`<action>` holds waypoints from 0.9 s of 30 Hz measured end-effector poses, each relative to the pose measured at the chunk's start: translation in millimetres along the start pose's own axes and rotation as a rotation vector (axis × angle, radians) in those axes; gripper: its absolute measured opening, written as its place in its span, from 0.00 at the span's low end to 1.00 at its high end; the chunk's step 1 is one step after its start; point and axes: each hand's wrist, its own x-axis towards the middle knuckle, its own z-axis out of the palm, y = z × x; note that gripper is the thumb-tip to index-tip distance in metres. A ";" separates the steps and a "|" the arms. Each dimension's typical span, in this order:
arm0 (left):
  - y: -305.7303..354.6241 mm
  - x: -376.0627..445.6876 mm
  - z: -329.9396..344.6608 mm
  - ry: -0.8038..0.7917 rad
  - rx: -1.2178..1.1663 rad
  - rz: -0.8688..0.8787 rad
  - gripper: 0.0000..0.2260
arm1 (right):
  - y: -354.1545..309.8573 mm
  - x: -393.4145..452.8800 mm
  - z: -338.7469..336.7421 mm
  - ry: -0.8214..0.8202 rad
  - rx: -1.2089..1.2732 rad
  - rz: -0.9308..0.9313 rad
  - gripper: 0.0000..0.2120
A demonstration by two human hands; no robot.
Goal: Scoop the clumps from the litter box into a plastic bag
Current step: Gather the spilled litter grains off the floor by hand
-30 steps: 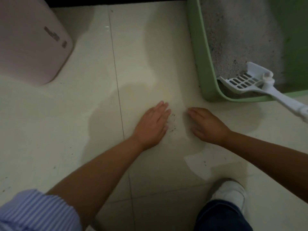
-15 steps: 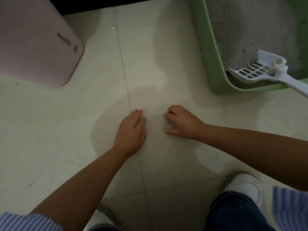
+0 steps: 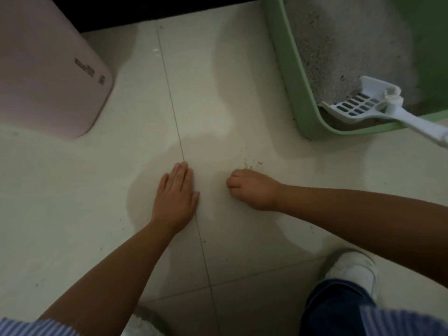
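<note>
The right hand (image 3: 252, 189) rests knuckles-up on the tiled floor (image 3: 218, 93), fingers curled under in a fist-like grip; whether it pinches any grains cannot be told. Just beyond its knuckles lies a small scatter of spilled litter (image 3: 252, 163). The left hand (image 3: 175, 196) lies flat on the floor, fingers straight and together, holding nothing.

The step in hand looks like gathering stray litter off the floor rather than scooping. The white slotted scoop (image 3: 358, 106) sits untouched in the near corner of the green litter box (image 3: 291, 76), its handle over the rim. No plastic bag is in view. Next, the scatter probably needs sweeping into a pile against the flat palm. A pink bin (image 3: 48, 76) stands well apart at the left.
</note>
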 end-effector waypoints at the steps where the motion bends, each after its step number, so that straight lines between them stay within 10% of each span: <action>1: 3.3 2.2 -1.8 0.001 0.003 0.020 0.27 | 7.8 -6.6 -2.0 0.009 -0.016 -0.016 0.15; 8: 36.0 22.5 7.5 0.178 0.015 0.345 0.27 | 20.3 -66.5 -23.4 0.385 0.004 0.258 0.15; 15: 71.3 47.9 2.8 0.090 0.038 0.406 0.31 | 27.4 -120.6 0.2 0.296 -0.034 0.506 0.16; 27: 92.6 66.3 -19.5 -0.210 -0.192 0.366 0.10 | 28.3 -116.7 4.7 0.298 0.034 0.563 0.17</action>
